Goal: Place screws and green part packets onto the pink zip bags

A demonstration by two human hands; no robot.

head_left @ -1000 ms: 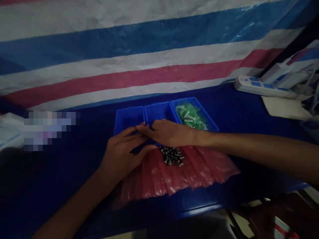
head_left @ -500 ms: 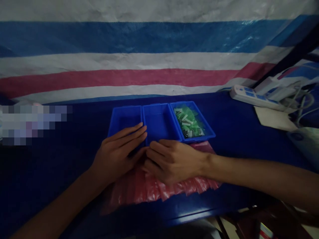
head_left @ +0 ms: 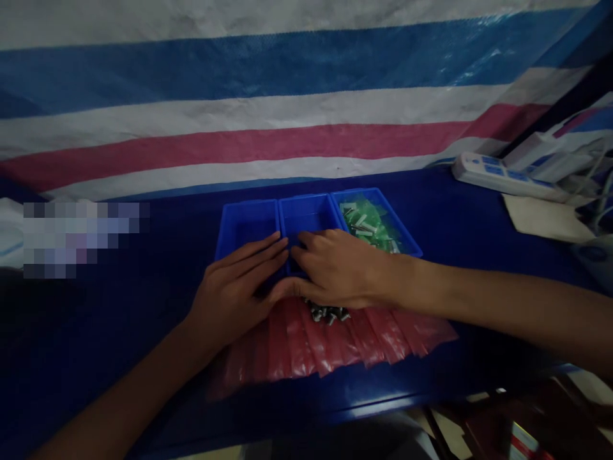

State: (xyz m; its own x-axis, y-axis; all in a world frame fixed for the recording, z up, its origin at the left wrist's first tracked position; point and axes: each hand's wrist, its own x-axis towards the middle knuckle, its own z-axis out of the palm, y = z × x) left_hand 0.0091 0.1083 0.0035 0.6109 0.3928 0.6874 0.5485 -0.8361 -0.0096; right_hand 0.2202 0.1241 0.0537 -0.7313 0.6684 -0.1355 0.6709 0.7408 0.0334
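Observation:
My left hand (head_left: 242, 281) lies flat with its fingers stretched out over the near part of the left blue tray (head_left: 225, 223) and its divide with the middle one. Over the middle blue tray (head_left: 309, 206) reaches my right hand (head_left: 340, 265), fingers apart and bent downward; their tips are partly hidden. Small metal pieces like screws (head_left: 330, 314) lie in a pile beneath my right hand, on a row of red plastic bags (head_left: 354, 342). The right blue tray (head_left: 416, 249) holds green bags (head_left: 378, 220) with pale strips and metal parts.
A white power strip (head_left: 502, 176) with plugs and cables stands at the back right, beside a beige sheet (head_left: 546, 217). A striped tarpaulin (head_left: 287, 70) hangs behind the blue table (head_left: 158, 255). At the left lies a white item (head_left: 10, 233), partly blurred out.
My right hand has moved up from the red bags to over the middle tray, uncovering the metal pile. My left hand has stayed by the trays. The view has shifted slightly.

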